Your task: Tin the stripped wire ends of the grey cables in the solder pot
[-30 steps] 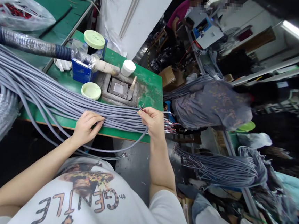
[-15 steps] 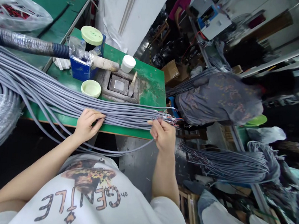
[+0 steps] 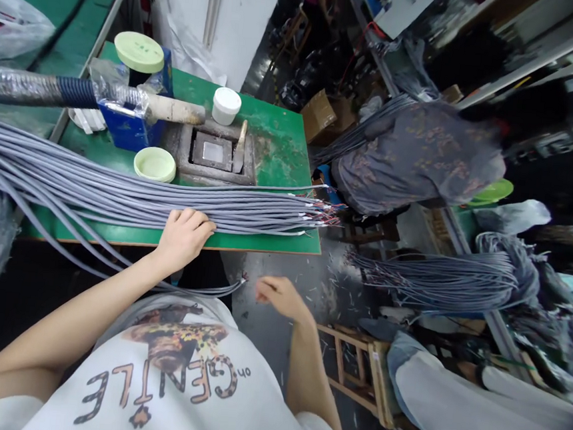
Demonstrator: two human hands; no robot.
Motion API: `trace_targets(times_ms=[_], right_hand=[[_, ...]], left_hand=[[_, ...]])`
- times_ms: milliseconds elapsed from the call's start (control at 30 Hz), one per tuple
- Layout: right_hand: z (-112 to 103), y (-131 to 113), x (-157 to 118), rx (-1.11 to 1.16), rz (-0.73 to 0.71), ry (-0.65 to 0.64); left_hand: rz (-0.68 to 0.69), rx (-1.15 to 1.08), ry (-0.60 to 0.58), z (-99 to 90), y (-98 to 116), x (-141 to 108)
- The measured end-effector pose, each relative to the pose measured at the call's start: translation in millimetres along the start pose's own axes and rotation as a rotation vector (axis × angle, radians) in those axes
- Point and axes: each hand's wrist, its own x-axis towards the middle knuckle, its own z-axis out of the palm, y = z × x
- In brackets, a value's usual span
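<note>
A thick bundle of grey cables [image 3: 247, 206] lies along the front of the green bench, its stripped ends [image 3: 324, 211] fanning out in thin coloured wires at the right. My left hand [image 3: 184, 236] is closed over the near side of the bundle, fingers bent on the cables. Below the bench edge, in front of my shirt, some loose grey cables [image 3: 222, 292] hang with their wire ends pointing right. Just right of those ends is my right hand [image 3: 283, 296], in the air, slightly blurred, its fingers loosely parted with nothing visible in them.
A square metal-framed pot [image 3: 213, 152] with a spatula [image 3: 240, 147] is set on the bench [image 3: 282, 148]. Around it stand a white tub [image 3: 226, 106], a pale green bowl [image 3: 155, 164] and a taped hose [image 3: 175, 109]. Co-workers and another cable bundle [image 3: 441, 279] are at the right.
My right hand has come away from the bundle's wire ends, down and left below the bench edge. The loose cable it was by has dropped leftward. My left hand has shifted slightly right.
</note>
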Motion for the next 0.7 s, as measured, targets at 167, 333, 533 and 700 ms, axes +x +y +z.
trace_targets(times_ms=[167, 333, 533, 700], right_hand=[[26.5, -46.5, 34.1, 0.710, -0.330, -0.136], [-10.5, -83.4, 41.6, 0.883, -0.550, 0.561], [-10.5, -97.7, 19.7, 0.435, -0.702, 0.680], [19.7, -95.4, 12.5, -0.080, -0.735, 0.131]], left_hand=[[-0.047, -0.197, 0.017, -25.9, 7.9, 10.4], [-0.094, -0.295, 0.025, -36.6, 11.5, 5.6], [-0.218, -0.572, -0.063, -36.0, 10.0, -15.2], [-0.605, -1.039, 0.089, -49.3, 12.6, -18.6]])
